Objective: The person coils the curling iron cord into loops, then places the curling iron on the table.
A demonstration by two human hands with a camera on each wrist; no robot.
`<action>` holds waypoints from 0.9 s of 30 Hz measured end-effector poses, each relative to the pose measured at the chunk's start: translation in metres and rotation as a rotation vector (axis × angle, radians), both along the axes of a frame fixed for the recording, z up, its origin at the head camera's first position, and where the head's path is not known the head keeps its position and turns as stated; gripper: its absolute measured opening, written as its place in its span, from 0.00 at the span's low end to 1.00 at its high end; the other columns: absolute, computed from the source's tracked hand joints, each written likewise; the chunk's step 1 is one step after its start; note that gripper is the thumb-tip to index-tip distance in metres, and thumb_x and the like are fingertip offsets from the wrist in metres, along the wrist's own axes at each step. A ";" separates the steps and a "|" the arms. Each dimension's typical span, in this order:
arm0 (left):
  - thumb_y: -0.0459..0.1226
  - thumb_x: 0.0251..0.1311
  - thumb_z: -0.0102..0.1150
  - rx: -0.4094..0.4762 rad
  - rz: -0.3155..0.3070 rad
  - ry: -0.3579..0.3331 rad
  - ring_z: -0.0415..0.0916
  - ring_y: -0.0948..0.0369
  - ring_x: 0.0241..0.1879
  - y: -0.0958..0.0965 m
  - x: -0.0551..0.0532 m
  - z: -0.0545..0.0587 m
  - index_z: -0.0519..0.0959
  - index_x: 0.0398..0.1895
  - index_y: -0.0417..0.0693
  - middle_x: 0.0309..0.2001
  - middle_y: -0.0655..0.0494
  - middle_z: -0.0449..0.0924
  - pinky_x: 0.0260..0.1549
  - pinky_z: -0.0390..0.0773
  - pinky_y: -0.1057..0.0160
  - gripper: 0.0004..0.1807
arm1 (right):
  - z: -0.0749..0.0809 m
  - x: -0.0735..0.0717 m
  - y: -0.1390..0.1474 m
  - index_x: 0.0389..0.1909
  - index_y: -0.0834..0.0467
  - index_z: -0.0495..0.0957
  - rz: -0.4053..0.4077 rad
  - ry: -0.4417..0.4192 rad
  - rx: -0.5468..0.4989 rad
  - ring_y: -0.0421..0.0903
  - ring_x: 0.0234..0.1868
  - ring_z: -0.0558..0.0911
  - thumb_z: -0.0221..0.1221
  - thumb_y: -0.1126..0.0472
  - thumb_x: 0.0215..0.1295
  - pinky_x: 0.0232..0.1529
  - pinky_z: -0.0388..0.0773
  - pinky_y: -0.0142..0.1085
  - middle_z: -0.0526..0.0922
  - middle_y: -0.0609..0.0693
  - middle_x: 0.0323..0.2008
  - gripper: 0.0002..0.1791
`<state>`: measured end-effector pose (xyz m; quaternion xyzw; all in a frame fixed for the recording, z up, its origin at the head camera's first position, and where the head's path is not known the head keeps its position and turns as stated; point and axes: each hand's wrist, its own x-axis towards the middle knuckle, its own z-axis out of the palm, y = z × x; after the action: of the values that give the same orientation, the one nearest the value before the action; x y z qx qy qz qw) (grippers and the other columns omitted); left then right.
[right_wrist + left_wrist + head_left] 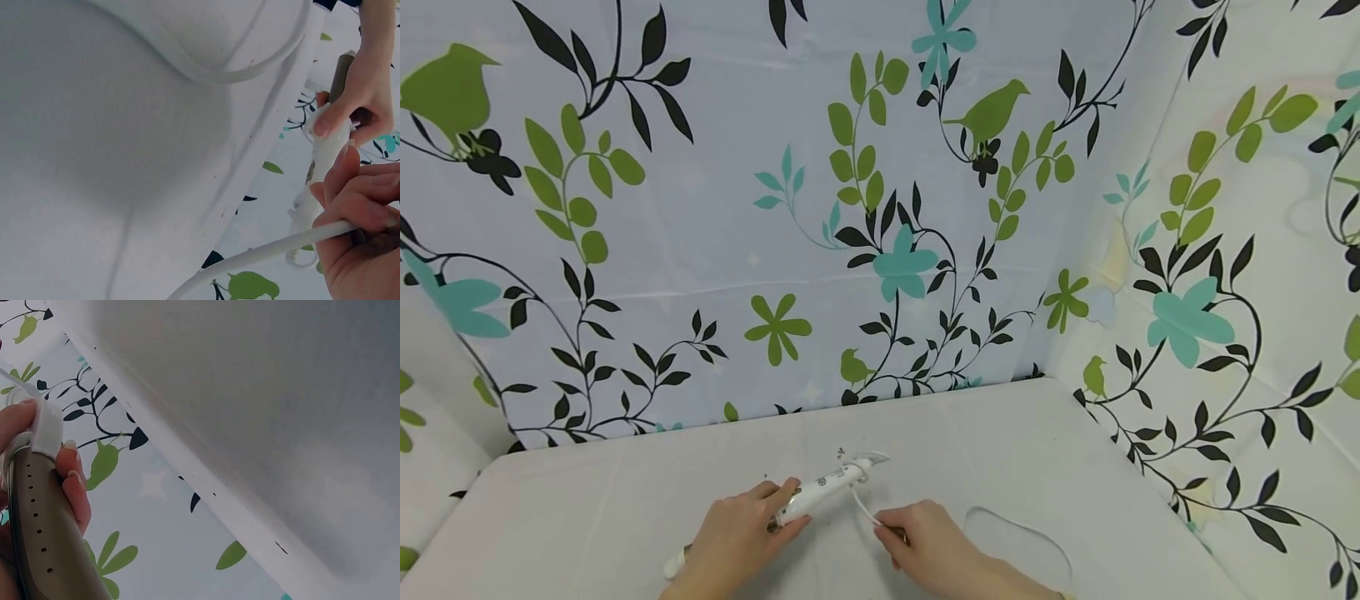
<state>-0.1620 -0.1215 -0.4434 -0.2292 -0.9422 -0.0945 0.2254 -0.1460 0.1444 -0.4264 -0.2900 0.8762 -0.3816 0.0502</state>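
A hair iron with a white handle [823, 492] and a brown barrel [53, 519] dotted with small holes slants over the white table. My left hand [745, 529] grips it around the middle, thumb and fingers on opposite sides. White cord [862, 505] is looped around the handle's far end. From there it runs down to my right hand [932, 542], which pinches it between thumb and fingers. In the right wrist view, a length of the cord [269, 251] hangs from my curled right fingers.
A loose bend of the cord [1030, 527] lies on the white table [985, 450] to the right. Behind the table and along its sides hangs patterned fabric [715, 208] with leaves, birds and flowers.
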 end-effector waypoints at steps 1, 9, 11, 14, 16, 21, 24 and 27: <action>0.52 0.49 0.75 -0.001 0.002 -0.004 0.71 0.70 0.17 -0.001 0.000 -0.001 0.86 0.46 0.52 0.32 0.59 0.85 0.18 0.73 0.68 0.23 | 0.000 0.000 0.000 0.29 0.59 0.82 0.008 0.054 0.025 0.26 0.15 0.63 0.57 0.64 0.72 0.17 0.61 0.22 0.70 0.34 0.13 0.11; 0.51 0.49 0.75 -0.009 -0.049 -0.014 0.63 0.74 0.15 -0.004 -0.001 -0.004 0.85 0.44 0.53 0.29 0.61 0.82 0.16 0.67 0.69 0.21 | -0.003 -0.001 -0.001 0.27 0.54 0.79 0.045 0.583 0.221 0.26 0.18 0.60 0.64 0.65 0.63 0.22 0.55 0.17 0.70 0.38 0.17 0.07; 0.51 0.50 0.75 -0.009 -0.068 -0.009 0.62 0.74 0.15 -0.004 -0.001 -0.003 0.84 0.43 0.53 0.28 0.62 0.81 0.15 0.65 0.70 0.20 | -0.004 -0.003 -0.001 0.26 0.53 0.78 0.056 0.692 0.249 0.27 0.18 0.60 0.66 0.64 0.60 0.22 0.54 0.17 0.70 0.38 0.17 0.07; 0.51 0.50 0.75 -0.010 -0.097 0.002 0.62 0.74 0.15 -0.005 0.000 -0.004 0.84 0.43 0.53 0.28 0.61 0.81 0.15 0.64 0.71 0.20 | -0.002 -0.007 -0.001 0.26 0.52 0.79 0.071 0.810 0.291 0.30 0.19 0.62 0.67 0.63 0.59 0.22 0.55 0.18 0.70 0.39 0.18 0.07; 0.51 0.50 0.75 -0.009 -0.109 0.009 0.62 0.75 0.15 -0.005 0.000 -0.004 0.84 0.43 0.53 0.28 0.61 0.81 0.15 0.65 0.71 0.20 | 0.000 -0.010 0.000 0.27 0.52 0.80 0.076 0.864 0.308 0.31 0.19 0.64 0.68 0.62 0.59 0.22 0.57 0.19 0.71 0.39 0.19 0.06; 0.52 0.51 0.74 -0.017 -0.129 0.036 0.63 0.74 0.15 -0.004 0.000 -0.005 0.84 0.44 0.51 0.29 0.59 0.82 0.15 0.65 0.72 0.21 | 0.004 -0.018 0.001 0.28 0.51 0.79 0.072 0.985 0.304 0.35 0.21 0.68 0.70 0.61 0.56 0.22 0.62 0.21 0.73 0.39 0.21 0.08; 0.51 0.51 0.74 -0.029 -0.141 0.055 0.64 0.73 0.15 -0.004 0.000 -0.004 0.85 0.44 0.50 0.29 0.59 0.83 0.15 0.65 0.73 0.22 | 0.007 -0.020 0.002 0.29 0.51 0.79 0.089 1.026 0.288 0.35 0.22 0.70 0.72 0.61 0.55 0.24 0.65 0.21 0.75 0.39 0.23 0.09; 0.51 0.51 0.74 -0.032 -0.160 0.053 0.65 0.73 0.15 -0.004 0.000 -0.003 0.85 0.44 0.49 0.30 0.58 0.83 0.14 0.64 0.73 0.22 | 0.010 -0.022 0.003 0.30 0.51 0.80 0.105 1.060 0.285 0.36 0.24 0.70 0.72 0.60 0.56 0.26 0.68 0.22 0.76 0.40 0.25 0.09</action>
<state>-0.1624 -0.1260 -0.4466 -0.3096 -0.9160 -0.0910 0.2385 -0.1684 0.1477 -0.4161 -0.4762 0.8088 -0.0576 -0.3402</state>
